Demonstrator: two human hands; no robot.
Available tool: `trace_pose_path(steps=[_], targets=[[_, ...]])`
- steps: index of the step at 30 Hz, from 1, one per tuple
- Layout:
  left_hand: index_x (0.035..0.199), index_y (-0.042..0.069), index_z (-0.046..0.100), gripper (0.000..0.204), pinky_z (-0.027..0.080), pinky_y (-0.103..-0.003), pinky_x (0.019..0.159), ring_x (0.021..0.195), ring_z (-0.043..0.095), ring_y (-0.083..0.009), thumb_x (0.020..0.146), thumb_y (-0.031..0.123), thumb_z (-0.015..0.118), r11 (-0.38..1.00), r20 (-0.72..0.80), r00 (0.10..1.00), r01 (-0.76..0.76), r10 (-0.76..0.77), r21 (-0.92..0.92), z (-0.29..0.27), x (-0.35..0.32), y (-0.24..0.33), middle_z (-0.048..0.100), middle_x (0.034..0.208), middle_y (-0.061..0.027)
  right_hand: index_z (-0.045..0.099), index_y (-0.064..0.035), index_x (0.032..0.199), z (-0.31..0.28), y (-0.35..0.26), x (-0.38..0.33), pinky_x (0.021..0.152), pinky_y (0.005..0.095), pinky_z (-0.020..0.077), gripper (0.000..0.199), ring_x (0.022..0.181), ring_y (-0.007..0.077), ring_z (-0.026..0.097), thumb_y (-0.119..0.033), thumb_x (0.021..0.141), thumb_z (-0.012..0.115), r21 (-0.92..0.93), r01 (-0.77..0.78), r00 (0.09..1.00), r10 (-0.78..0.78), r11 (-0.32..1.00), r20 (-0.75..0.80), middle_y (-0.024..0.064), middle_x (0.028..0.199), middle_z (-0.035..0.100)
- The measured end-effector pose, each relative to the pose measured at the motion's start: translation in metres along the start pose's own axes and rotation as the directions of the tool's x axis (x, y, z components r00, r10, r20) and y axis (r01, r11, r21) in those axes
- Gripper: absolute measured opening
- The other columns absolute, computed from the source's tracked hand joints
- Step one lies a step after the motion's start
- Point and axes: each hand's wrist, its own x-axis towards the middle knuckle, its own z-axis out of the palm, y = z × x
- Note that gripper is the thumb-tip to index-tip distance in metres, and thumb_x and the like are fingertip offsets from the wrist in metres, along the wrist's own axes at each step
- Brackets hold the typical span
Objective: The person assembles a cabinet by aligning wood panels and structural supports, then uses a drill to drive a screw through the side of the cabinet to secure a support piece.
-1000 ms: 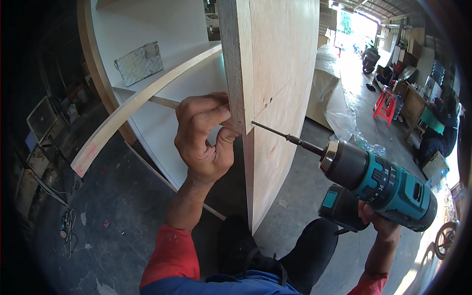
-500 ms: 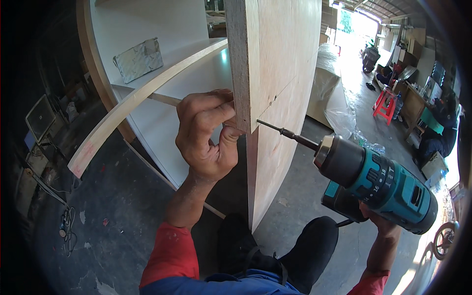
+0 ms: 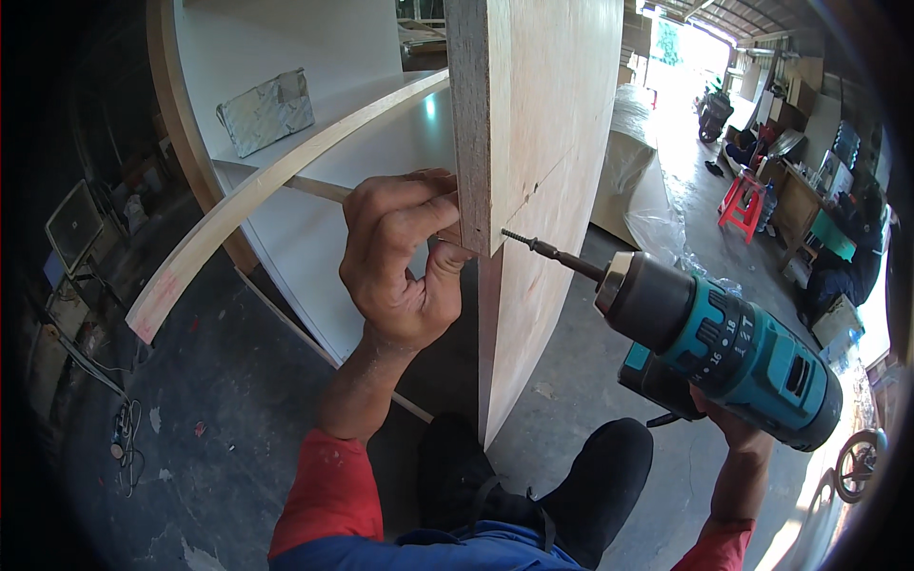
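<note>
A tall pale wooden panel (image 3: 552, 124) stands upright in front of me, with a thicker strip of wood (image 3: 474, 114) along its near edge. My left hand (image 3: 400, 257) has its fingers curled and pinched at the left side of this edge, near the strip's lower end; the fingertips are partly hidden. On the right, my right hand (image 3: 738, 419) is wrapped around the grip of a teal and black cordless drill (image 3: 733, 347). A dark threaded screw (image 3: 519, 238) sits at the end of its bit, the tip at the panel's face close to the strip's lower corner.
A curved wooden strip (image 3: 276, 181) juts left beside a white cabinet (image 3: 286, 38), which holds a wrapped block (image 3: 267, 112). Plastic-wrapped furniture (image 3: 628, 171) and a red stool (image 3: 741, 205) stand beyond. A person (image 3: 847, 276) is at far right; a cable (image 3: 126, 447) lies on the floor.
The drill has shifted slightly left, and its screw tip stays by the panel corner. The panel's upper edge appears a little farther right. My left hand keeps its hold.
</note>
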Motion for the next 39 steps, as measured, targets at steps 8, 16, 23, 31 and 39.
trace_pose_path(steps=[8,16,23,31,39], targets=[[0.102,0.006,0.065,0.020,0.046,-0.038,0.085,0.092,0.065,-0.0257,0.090,0.020,0.072,1.000,0.009,1.000,0.009,-0.009,-0.006,0.000,0.001,0.001,0.067,0.097,-0.0082,0.064,-0.0267,0.135,0.003,-0.002,0.011,0.121,0.0553,0.0219,0.049,0.134,0.0280,0.052,-0.034,0.087,0.072,-0.154,0.288,0.937,-0.311,0.945,-0.159,-0.0016,0.141,0.060],[0.103,0.006,0.065,0.020,0.045,-0.038,0.086,0.092,0.066,-0.0253,0.090,0.020,0.071,1.000,0.007,1.000,0.013,-0.013,-0.006,-0.001,0.001,0.000,0.067,0.095,-0.0079,0.063,-0.0220,0.135,0.003,0.000,0.012,0.115,0.0504,0.0323,0.057,0.130,0.0285,0.055,-0.026,0.080,0.079,-0.454,0.298,0.934,-0.354,0.840,-0.041,0.0028,0.138,0.060],[0.102,0.006,0.065,0.020,0.046,-0.038,0.085,0.091,0.066,-0.0256,0.090,0.020,0.072,1.000,0.029,0.999,0.020,-0.020,0.001,-0.003,0.003,0.003,0.068,0.097,-0.0078,0.066,-0.0335,0.132,0.006,-0.006,0.016,0.119,0.0550,0.0286,0.052,0.136,0.0316,0.050,-0.037,0.081,0.079,-0.519,0.290,0.920,-0.384,0.804,-0.082,-0.0002,0.142,0.059],[0.103,0.006,0.065,0.020,0.046,-0.039,0.085,0.092,0.067,-0.0265,0.089,0.019,0.072,1.000,0.044,0.999,0.011,-0.011,0.008,-0.006,0.004,-0.002,0.068,0.097,-0.0079,0.069,-0.0086,0.117,-0.006,-0.033,0.036,0.089,0.0374,0.0512,0.046,0.089,0.0199,0.068,-0.012,0.074,0.084,-0.407,0.408,0.898,-0.441,0.817,0.016,0.0028,0.100,0.072],[0.105,0.006,0.064,0.023,0.047,-0.038,0.085,0.094,0.065,-0.0281,0.089,0.020,0.074,1.000,0.042,0.999,0.004,-0.003,-0.013,-0.009,-0.005,-0.008,0.069,0.100,-0.0106,0.072,-0.0173,0.124,0.010,-0.019,0.044,0.107,0.0476,0.0424,0.047,0.118,0.0272,0.064,-0.024,0.079,0.083,0.116,0.366,0.914,-0.333,0.923,-0.233,0.0017,0.126,0.069]])
